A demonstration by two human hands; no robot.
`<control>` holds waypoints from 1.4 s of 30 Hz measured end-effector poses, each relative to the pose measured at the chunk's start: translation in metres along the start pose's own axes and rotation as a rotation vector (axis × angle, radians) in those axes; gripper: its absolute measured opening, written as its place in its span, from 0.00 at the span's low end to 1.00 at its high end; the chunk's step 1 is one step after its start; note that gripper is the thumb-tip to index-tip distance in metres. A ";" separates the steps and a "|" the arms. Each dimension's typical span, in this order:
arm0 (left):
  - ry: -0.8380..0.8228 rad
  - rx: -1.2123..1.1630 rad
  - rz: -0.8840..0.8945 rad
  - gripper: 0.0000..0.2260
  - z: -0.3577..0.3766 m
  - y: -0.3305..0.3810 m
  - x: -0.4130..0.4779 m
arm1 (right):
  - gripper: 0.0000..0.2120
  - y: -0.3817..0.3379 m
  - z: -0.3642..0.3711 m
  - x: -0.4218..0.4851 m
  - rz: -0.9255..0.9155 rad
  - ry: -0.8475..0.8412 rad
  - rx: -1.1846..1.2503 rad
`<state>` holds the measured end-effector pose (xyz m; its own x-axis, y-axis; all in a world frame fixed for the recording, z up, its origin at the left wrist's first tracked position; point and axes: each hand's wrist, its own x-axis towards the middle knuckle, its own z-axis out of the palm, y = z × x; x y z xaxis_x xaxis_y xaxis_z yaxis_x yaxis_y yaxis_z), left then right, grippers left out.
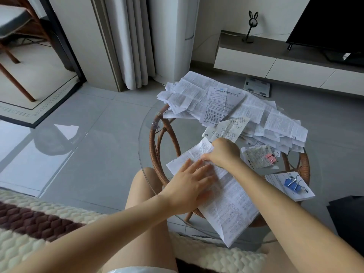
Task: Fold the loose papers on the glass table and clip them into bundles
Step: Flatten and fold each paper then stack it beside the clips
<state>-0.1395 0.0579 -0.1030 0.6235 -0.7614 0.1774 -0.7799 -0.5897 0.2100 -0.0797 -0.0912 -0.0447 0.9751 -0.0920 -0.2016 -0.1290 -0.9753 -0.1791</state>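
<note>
The round glass table [187, 133] on its woven rattan base bears everything here. Across its far half sprawls a heap of loose white printed papers [226, 103], creased and overlapping, some hanging past the rim. To the right, near the front, lie two finished bundles: a small folded paper bundle [255, 157] held by a pink binder clip [271, 158], and nearer the person a flatter folded paper bundle [275, 180] held by a blue binder clip [291, 184]. The two bundles lie apart from each other and just beside the heap's edge. At the table's near side lies the large white creased printed sheet [230, 203], covered in dense small text, marked with old fold lines, its near corner jutting over the glass rim toward the person's lap. The left hand [189, 184] lies flat on this sheet with fingers straight and spread, pressing it down; its fingertips are blurred. The right hand [224, 152] sits at the sheet's far end, knuckles up, fingers curled down and pinching the paper at a crease.
</note>
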 end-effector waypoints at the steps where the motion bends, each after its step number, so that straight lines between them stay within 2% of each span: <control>1: 0.012 0.007 0.003 0.20 0.002 -0.002 -0.002 | 0.19 0.000 0.000 0.001 -0.010 -0.005 -0.005; 3: 0.033 0.011 -0.001 0.21 0.005 -0.003 -0.004 | 0.18 0.001 -0.001 0.001 -0.017 -0.019 -0.007; 8: 0.056 0.007 -0.031 0.22 0.007 -0.002 -0.006 | 0.23 0.004 -0.001 -0.001 0.012 -0.034 0.070; 11: 0.076 0.013 -0.037 0.22 0.008 -0.001 -0.006 | 0.18 0.005 0.000 0.002 0.007 -0.036 0.071; 22: 0.126 -0.010 -0.080 0.21 0.006 -0.001 -0.008 | 0.19 0.002 0.001 -0.001 0.030 -0.006 0.066; 42: 0.090 -0.013 -0.112 0.21 0.009 0.000 -0.007 | 0.22 -0.001 -0.001 -0.002 0.068 -0.017 0.077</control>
<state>-0.1442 0.0614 -0.1126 0.7096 -0.6635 0.2371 -0.7046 -0.6658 0.2454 -0.0811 -0.0903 -0.0432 0.9605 -0.1528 -0.2324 -0.2085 -0.9485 -0.2383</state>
